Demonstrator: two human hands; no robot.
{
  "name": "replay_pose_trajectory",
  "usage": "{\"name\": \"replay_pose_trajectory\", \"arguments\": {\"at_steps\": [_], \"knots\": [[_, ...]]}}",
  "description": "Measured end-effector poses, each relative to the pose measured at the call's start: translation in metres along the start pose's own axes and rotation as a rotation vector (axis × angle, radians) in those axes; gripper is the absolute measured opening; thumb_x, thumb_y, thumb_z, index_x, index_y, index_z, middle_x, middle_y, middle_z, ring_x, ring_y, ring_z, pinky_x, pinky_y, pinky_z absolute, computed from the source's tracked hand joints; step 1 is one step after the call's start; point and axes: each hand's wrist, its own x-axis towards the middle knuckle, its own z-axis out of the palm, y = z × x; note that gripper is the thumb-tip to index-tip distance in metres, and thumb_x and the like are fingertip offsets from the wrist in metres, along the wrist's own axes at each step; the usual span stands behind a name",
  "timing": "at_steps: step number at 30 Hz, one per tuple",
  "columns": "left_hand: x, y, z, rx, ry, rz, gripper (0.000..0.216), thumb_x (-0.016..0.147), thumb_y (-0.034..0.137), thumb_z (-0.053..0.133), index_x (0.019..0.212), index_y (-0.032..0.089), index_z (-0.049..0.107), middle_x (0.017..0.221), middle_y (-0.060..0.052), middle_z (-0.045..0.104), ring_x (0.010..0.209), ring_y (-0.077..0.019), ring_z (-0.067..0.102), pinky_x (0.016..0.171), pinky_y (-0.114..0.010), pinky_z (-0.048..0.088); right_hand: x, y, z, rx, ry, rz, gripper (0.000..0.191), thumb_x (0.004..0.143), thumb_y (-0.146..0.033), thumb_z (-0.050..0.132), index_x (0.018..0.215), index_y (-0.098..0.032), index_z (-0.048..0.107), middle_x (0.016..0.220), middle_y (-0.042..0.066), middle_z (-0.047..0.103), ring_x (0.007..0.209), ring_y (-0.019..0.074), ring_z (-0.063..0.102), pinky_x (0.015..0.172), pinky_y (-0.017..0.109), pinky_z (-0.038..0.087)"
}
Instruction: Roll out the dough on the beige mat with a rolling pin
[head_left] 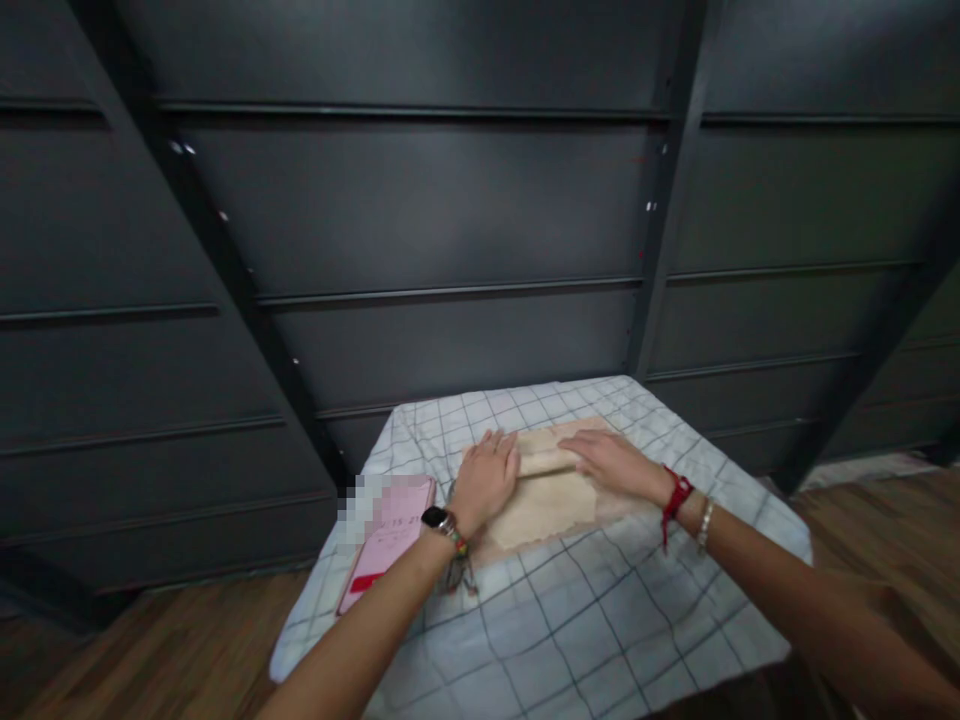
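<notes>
A cream sheet (551, 508), perhaps paper, lies on a larger, pinkish torn-edged sheet (504, 547). Across its far side runs a pale roll (545, 462); I cannot tell whether it is the sheet's own rolled-up edge or a separate tube. My left hand (486, 485) rests on the roll's left end, fingers stretched forward. On the right end lies my right hand (613, 462), its fingers extended flat over the roll and pointing left. Both palms face down, and the roll's ends are hidden beneath them.
A pink phone-like slab (397, 535) with writing on it lies left of my left wrist, partly blurred out. White checked cloth (600, 610) covers the small table. Dark metal panels (450, 210) stand right behind it, and wooden floor (202, 630) shows at the sides.
</notes>
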Motion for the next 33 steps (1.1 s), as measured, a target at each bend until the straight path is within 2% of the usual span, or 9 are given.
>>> {"name": "replay_pose_trajectory", "arguments": {"at_steps": [3, 6, 9, 11, 15, 20, 25, 30, 33], "knots": [[0.032, -0.009, 0.008, 0.026, -0.137, -0.018, 0.049, 0.095, 0.03, 0.026, 0.139, 0.017, 0.041, 0.142, -0.01, 0.044, 0.134, -0.024, 0.035, 0.108, -0.039, 0.029, 0.027, 0.025, 0.012, 0.125, -0.136, -0.087, 0.023, 0.089, -0.021, 0.048, 0.106, -0.016, 0.064, 0.106, 0.008, 0.066, 0.1, 0.0184, 0.058, 0.091, 0.033, 0.045], [0.05, -0.015, 0.015, 0.019, -0.272, -0.041, 0.051, 0.093, 0.032, 0.028, 0.143, 0.02, 0.035, 0.146, -0.007, 0.037, 0.137, -0.0272, 0.029, 0.109, -0.046, 0.025, 0.049, 0.042, 0.033, 0.1, -0.147, -0.024, 0.028, 0.094, -0.021, 0.037, 0.095, -0.015, 0.065, 0.101, 0.009, 0.067, 0.097, 0.0177, 0.059, 0.091, 0.033, 0.045], [0.047, -0.016, 0.017, 0.008, -0.333, -0.065, 0.054, 0.094, 0.033, 0.024, 0.145, 0.019, 0.029, 0.15, -0.008, 0.03, 0.138, -0.0283, 0.024, 0.11, -0.049, 0.021, 0.054, 0.048, 0.053, 0.074, -0.097, 0.091, 0.033, 0.094, -0.018, 0.03, 0.106, -0.015, 0.061, 0.111, 0.012, 0.065, 0.106, 0.0199, 0.057, 0.095, 0.04, 0.043], [0.039, -0.015, 0.016, 0.001, -0.34, -0.044, 0.054, 0.094, 0.032, 0.021, 0.146, 0.018, 0.026, 0.15, -0.009, 0.03, 0.138, -0.0275, 0.024, 0.11, -0.048, 0.021, 0.044, 0.044, 0.061, 0.103, -0.096, 0.102, 0.034, 0.094, -0.019, 0.03, 0.114, -0.017, 0.058, 0.122, 0.011, 0.06, 0.117, 0.0212, 0.05, 0.101, 0.045, 0.038], [0.036, -0.015, 0.014, -0.039, -0.348, 0.019, 0.055, 0.094, 0.031, 0.017, 0.148, 0.021, 0.02, 0.151, -0.005, 0.027, 0.139, -0.0242, 0.022, 0.111, -0.045, 0.021, 0.021, 0.032, 0.058, 0.128, -0.071, 0.092, 0.038, 0.092, -0.025, 0.034, 0.125, -0.021, 0.054, 0.137, 0.008, 0.049, 0.131, 0.0245, 0.036, 0.107, 0.05, 0.03], [0.051, -0.016, 0.015, -0.047, -0.455, -0.069, 0.058, 0.092, 0.035, 0.026, 0.147, 0.018, 0.023, 0.149, -0.01, 0.03, 0.137, -0.029, 0.027, 0.108, -0.049, 0.024, 0.021, 0.026, 0.046, 0.147, -0.084, 0.139, 0.044, 0.091, -0.034, 0.042, 0.134, -0.022, 0.044, 0.143, 0.008, 0.041, 0.133, 0.0278, 0.033, 0.106, 0.056, 0.029], [0.033, -0.013, 0.008, -0.053, -0.4, 0.033, 0.056, 0.094, 0.031, 0.015, 0.148, 0.02, 0.019, 0.153, -0.006, 0.023, 0.141, -0.0245, 0.017, 0.113, -0.046, 0.015, 0.015, 0.021, 0.049, 0.163, -0.095, 0.073, 0.043, 0.094, -0.029, 0.031, 0.134, -0.021, 0.045, 0.14, 0.006, 0.045, 0.132, 0.0217, 0.036, 0.111, 0.046, 0.027], [0.03, -0.004, 0.008, 0.013, -0.304, -0.069, 0.055, 0.092, 0.026, 0.024, 0.147, 0.021, 0.025, 0.148, -0.005, 0.034, 0.138, -0.0241, 0.025, 0.113, -0.045, 0.017, 0.011, 0.018, 0.042, 0.132, -0.058, -0.035, 0.044, 0.09, -0.034, 0.041, 0.128, -0.015, 0.051, 0.139, 0.01, 0.046, 0.131, 0.0246, 0.035, 0.11, 0.046, 0.027], [0.007, 0.003, 0.009, 0.033, -0.182, -0.013, 0.055, 0.092, 0.027, 0.024, 0.146, 0.018, 0.026, 0.149, -0.006, 0.032, 0.139, -0.0253, 0.024, 0.114, -0.047, 0.014, -0.002, -0.001, 0.037, 0.108, -0.012, -0.017, 0.041, 0.093, -0.029, 0.037, 0.128, -0.014, 0.051, 0.134, 0.011, 0.051, 0.128, 0.0241, 0.04, 0.108, 0.047, 0.03]]}}
